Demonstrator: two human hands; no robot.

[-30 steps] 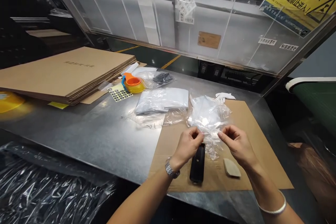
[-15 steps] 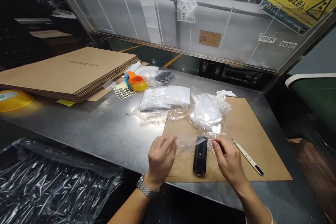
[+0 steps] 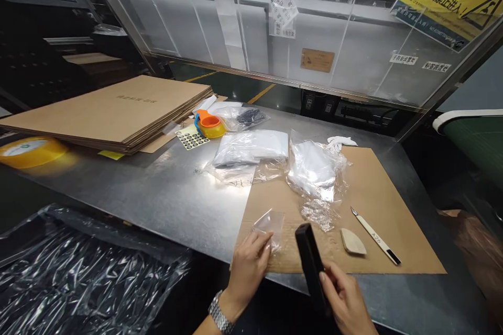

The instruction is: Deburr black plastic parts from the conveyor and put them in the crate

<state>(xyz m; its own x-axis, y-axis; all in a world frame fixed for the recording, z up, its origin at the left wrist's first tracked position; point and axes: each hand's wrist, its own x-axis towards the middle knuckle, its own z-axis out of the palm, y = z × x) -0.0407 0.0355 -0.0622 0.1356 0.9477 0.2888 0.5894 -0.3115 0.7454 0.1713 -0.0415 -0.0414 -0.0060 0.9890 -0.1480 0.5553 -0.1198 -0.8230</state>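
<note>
My left hand (image 3: 251,261) pinches a small clear plastic bag (image 3: 274,225) over the cardboard sheet (image 3: 271,199). In my right hand (image 3: 343,293) is a long black plastic part (image 3: 310,256), lifted and tilted at the sheet's near edge, its lower end in shadow. Right of the part lies a tan wedge-shaped pad (image 3: 352,242). Farther right a craft knife (image 3: 375,235) marked A26 rests on the sheet. Behind my hands lies an opened bag of silvery-white sleeves (image 3: 314,167), with crumpled clear film (image 3: 320,212) in front of it.
Another bag of white sleeves (image 3: 251,147) lies on the metal table (image 3: 165,193). Farther left are an orange tape dispenser (image 3: 210,123), a sticker sheet (image 3: 192,137), stacked cardboard (image 3: 118,110) and a yellow tape roll (image 3: 33,153). Black plastic film (image 3: 86,272) hangs below the table's left edge.
My right hand has let go of the clear bag and picked the black part up off the cardboard. The left hand holds the bag lower. The tan pad, hidden before, now shows.
</note>
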